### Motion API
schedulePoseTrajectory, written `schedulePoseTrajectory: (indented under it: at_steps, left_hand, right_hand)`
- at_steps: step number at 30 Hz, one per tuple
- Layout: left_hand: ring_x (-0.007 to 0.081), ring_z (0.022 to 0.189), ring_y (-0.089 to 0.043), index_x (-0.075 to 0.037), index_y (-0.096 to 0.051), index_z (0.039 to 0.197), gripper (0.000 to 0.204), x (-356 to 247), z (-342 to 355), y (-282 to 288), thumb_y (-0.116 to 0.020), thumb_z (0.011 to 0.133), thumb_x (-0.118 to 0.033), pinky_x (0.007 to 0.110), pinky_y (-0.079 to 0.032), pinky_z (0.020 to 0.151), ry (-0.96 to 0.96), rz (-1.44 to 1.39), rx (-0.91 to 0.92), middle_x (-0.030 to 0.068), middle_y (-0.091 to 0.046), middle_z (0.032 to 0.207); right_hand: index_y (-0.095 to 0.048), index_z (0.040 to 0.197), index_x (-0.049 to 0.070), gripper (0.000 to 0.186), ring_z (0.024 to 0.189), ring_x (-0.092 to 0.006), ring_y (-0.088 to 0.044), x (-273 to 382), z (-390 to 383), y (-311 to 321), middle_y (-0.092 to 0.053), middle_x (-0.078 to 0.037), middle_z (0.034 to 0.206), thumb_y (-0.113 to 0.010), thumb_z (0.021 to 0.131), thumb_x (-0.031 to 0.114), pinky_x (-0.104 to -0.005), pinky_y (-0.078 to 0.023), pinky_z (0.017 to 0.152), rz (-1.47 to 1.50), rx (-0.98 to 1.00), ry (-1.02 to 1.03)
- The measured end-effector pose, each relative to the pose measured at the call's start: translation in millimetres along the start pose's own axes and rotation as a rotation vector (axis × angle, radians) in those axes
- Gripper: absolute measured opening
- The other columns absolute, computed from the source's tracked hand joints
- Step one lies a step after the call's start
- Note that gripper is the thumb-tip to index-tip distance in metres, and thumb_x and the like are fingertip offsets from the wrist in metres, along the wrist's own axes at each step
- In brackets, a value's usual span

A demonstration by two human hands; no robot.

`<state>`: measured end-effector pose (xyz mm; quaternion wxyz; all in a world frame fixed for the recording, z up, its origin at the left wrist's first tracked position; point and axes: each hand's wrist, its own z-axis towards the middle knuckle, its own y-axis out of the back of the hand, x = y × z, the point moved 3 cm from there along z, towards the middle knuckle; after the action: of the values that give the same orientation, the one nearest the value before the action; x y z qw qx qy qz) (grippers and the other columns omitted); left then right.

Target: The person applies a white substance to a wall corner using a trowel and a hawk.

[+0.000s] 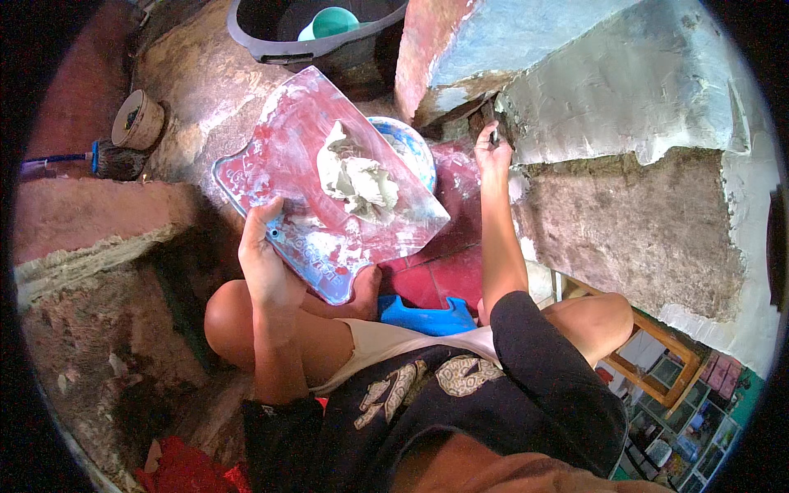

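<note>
My left hand is closed on the near edge of a blue plastic plastering board, thumb on top. The board is smeared white over a reddish face and tilts in front of my knees. A lump of whitish plaster sits on its middle. My right hand reaches forward to the wall's lower edge, fingers wrapped round the dark handle of what looks like a putty knife. Its blade is hard to make out against the dark gap. Partly hidden behind the board is a blue-and-white basin with white material in it.
Smooth grey plaster covers the wall above a rough bare patch. A black tub with a green dipper stands ahead. At left are a small bucket and a brush. A blue stool is beneath me.
</note>
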<state>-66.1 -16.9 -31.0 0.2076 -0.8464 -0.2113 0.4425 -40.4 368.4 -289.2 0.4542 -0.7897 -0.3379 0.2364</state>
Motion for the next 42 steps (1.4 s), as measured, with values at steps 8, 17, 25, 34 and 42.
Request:
schedulePoseTrajectory:
  at_steps: [8, 17, 25, 34, 42]
  left_hand:
    - [0.0175, 0.066, -0.056, -0.002, -0.053, 0.088, 0.018, 8.6, 4.7, 3.0, -0.047, 0.079, -0.017, 0.030, -0.046, 0.064, 0.057, 0.043, 0.004, 0.0092, -0.058, 0.077]
    - [0.0206, 0.067, -0.057, -0.002, -0.053, 0.089, 0.021, 6.9, 2.4, 1.1, -0.049, 0.077, -0.018, 0.032, -0.046, 0.064, 0.083, 0.067, 0.024, 0.0096, -0.058, 0.078]
    - [0.0190, 0.074, -0.056, -0.002, -0.052, 0.092, 0.021, 4.9, 0.1, 4.4, -0.048, 0.078, -0.017, 0.032, -0.045, 0.071, 0.094, 0.018, 0.025, 0.0083, -0.058, 0.085]
    - [0.0186, 0.072, -0.057, -0.002, -0.053, 0.090, 0.020, 2.7, -0.1, 9.1, -0.048, 0.078, -0.017, 0.031, -0.045, 0.069, 0.087, 0.024, 0.044, 0.0077, -0.058, 0.082]
    - [0.0207, 0.058, -0.056, -0.002, -0.055, 0.080, 0.020, -1.4, -5.9, -2.7, -0.049, 0.077, -0.021, 0.030, -0.047, 0.054, 0.063, 0.023, 0.021, 0.0090, -0.057, 0.068]
  right_hand:
    - [-0.053, 0.088, -0.002, 0.019, 0.067, -0.0216, -0.060, 16.5, 17.0, 4.8, -0.059, -0.014, 0.077, -0.037, 0.080, 0.005, -0.0291, -0.054, 0.059, 0.109, -0.074, -0.020]
    - [-0.052, 0.088, -0.001, 0.017, 0.060, -0.0157, -0.059, 7.2, 17.1, -2.2, -0.059, -0.009, 0.073, -0.041, 0.078, 0.006, -0.0256, -0.052, 0.052, 0.281, 0.141, -0.185]
    - [-0.051, 0.092, 0.002, 0.017, 0.053, -0.0064, -0.053, -0.5, 6.2, 4.4, -0.056, 0.002, 0.066, -0.041, 0.081, 0.010, -0.0179, -0.041, 0.043, 0.338, 0.142, -0.079]
    - [-0.050, 0.100, 0.003, 0.026, 0.056, -0.0084, -0.053, 15.4, -27.7, 3.7, -0.058, 0.003, 0.070, -0.043, 0.077, 0.011, -0.0177, -0.034, 0.045, 0.471, 0.118, -0.130]
    - [-0.049, 0.097, -0.005, 0.022, 0.058, -0.0144, -0.053, 23.2, -55.1, 17.0, -0.056, -0.008, 0.071, -0.044, 0.076, 0.001, -0.0242, -0.046, 0.053, 0.475, 0.071, -0.249]
